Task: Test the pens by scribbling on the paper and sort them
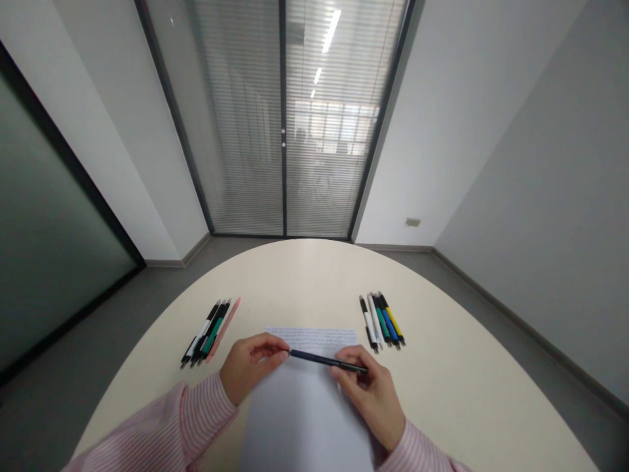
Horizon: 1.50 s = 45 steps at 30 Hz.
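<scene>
A dark pen (314,358) is held crosswise above a sheet of paper (304,413) by both hands. My left hand (255,364) pinches its left end between thumb and fingertips. Around its right end, the thumb and fingers of my right hand (368,387) are closed. Lines of small writing run across the top of the paper, and the lower part looks blank. Left of the paper lies a group of pens (211,334) with white, black, green and pink barrels. Another row of pens (382,321), white, green, blue and yellow, lies to the right.
The round cream table (472,367) curves away in front of me. Beyond its far edge are a glass door with blinds (246,131), white walls (457,131) and a wall socket (413,222).
</scene>
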Tool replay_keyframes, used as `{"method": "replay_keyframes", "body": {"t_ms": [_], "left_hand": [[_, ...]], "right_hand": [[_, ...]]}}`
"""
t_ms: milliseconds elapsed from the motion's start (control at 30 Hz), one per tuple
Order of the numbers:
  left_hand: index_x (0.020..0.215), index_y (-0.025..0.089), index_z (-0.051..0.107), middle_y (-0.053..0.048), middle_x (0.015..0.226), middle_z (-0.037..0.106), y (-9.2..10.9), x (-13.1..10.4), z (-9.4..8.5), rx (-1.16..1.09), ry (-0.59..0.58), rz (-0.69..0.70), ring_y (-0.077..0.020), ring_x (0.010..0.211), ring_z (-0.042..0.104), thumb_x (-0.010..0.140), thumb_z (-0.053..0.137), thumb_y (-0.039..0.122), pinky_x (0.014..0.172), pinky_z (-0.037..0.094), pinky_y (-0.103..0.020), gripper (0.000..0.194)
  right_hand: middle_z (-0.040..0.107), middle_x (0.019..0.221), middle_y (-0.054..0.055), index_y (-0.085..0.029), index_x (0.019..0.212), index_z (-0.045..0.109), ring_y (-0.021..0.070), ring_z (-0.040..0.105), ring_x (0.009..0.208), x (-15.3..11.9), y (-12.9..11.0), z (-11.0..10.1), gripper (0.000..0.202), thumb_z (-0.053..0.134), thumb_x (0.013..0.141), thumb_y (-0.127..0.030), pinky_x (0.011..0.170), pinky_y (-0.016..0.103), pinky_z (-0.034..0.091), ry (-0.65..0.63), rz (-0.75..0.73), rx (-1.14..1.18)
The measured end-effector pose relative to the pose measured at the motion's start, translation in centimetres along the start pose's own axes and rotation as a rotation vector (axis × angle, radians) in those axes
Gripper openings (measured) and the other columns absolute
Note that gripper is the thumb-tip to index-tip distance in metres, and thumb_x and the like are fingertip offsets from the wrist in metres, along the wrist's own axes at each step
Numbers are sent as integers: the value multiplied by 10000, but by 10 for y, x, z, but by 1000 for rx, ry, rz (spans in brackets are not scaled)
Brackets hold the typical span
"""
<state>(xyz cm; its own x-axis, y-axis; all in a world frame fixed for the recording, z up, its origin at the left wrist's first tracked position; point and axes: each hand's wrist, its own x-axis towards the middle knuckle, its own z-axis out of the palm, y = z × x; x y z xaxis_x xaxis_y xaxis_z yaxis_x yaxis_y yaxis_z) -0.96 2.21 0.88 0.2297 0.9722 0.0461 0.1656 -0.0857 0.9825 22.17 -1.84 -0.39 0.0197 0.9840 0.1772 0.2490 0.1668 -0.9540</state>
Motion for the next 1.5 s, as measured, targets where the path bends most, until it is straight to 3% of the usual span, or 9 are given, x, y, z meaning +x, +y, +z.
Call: {"method": "replay_keyframes", "body": {"t_ms": [133, 233, 300, 433, 600, 1233, 1333, 1400, 1500], "left_hand": [[763, 130, 688, -74, 756, 723, 1, -4, 5, 88, -133, 58, -189, 712, 670, 688, 648, 234, 687, 540, -269, 135], [793, 142, 684, -43, 718, 706, 0, -9, 8, 234, -196, 205, -156, 651, 627, 673, 633, 169, 647, 504, -241, 133], [765, 144, 679, -29, 666, 680, -3, -12, 10, 328, -212, 272, -137, 598, 585, 666, 630, 159, 598, 469, -221, 112], [711, 144, 681, 1, 574, 614, -9, -15, 11, 417, -310, 266, -101, 497, 510, 696, 623, 190, 498, 395, -181, 76], [719, 163, 680, 35, 523, 546, -13, -19, 12, 551, -393, 309, -108, 519, 489, 708, 644, 201, 558, 390, -196, 53], [730, 167, 648, 44, 535, 505, -11, -19, 9, 571, -450, 328, -113, 561, 491, 726, 645, 164, 574, 378, -191, 5], [731, 160, 645, 44, 534, 501, -11, -18, 8, 569, -464, 334, -110, 556, 483, 742, 640, 182, 571, 376, -189, 25], [730, 155, 643, 44, 536, 499, -11, -18, 8, 577, -468, 337, -108, 557, 480, 742, 639, 180, 568, 374, -189, 28], [729, 147, 643, 44, 541, 496, -11, -17, 8, 587, -465, 337, -105, 560, 482, 730, 645, 160, 570, 372, -188, 14]], "right_hand": [[504, 518, -43, -176, 719, 611, 97, 434, 452, 4, -3, 2, 249, 718, 720, -401, 423, 211, 342, 85, 100, 326], [608, 771, 15, -211, 798, 582, 166, 572, 729, 12, -12, 5, 229, 622, 804, -437, 643, 299, 474, 125, 89, 654], [583, 754, -13, -266, 885, 540, 166, 575, 715, 18, -18, 5, 212, 538, 851, -475, 682, 355, 491, 94, 140, 878], [329, 516, -87, -245, 791, 539, 92, 334, 412, 28, -24, -5, 377, 450, 836, -609, 452, 228, 410, 64, 261, 1166], [145, 446, -110, -224, 457, 307, 73, 128, 363, 35, -21, -15, 524, 462, 806, -583, 328, 194, 245, -37, 365, 1337], [175, 416, -118, -186, 466, 453, 50, 115, 338, 43, -9, -17, 542, 449, 812, -603, 285, 162, 224, 42, 371, 1398], [186, 388, -133, -144, 656, 622, 40, 129, 314, 43, -7, -16, 488, 525, 796, -602, 274, 149, 216, 100, 335, 1321], [218, 373, -143, -139, 873, 663, 34, 146, 288, 44, -7, -13, 339, 618, 807, -468, 260, 139, 202, 131, 313, 1234], [424, 414, -103, -176, 1009, 650, 53, 384, 340, 46, -9, -9, 255, 675, 797, -315, 349, 144, 377, 148, 263, 1104]]}}
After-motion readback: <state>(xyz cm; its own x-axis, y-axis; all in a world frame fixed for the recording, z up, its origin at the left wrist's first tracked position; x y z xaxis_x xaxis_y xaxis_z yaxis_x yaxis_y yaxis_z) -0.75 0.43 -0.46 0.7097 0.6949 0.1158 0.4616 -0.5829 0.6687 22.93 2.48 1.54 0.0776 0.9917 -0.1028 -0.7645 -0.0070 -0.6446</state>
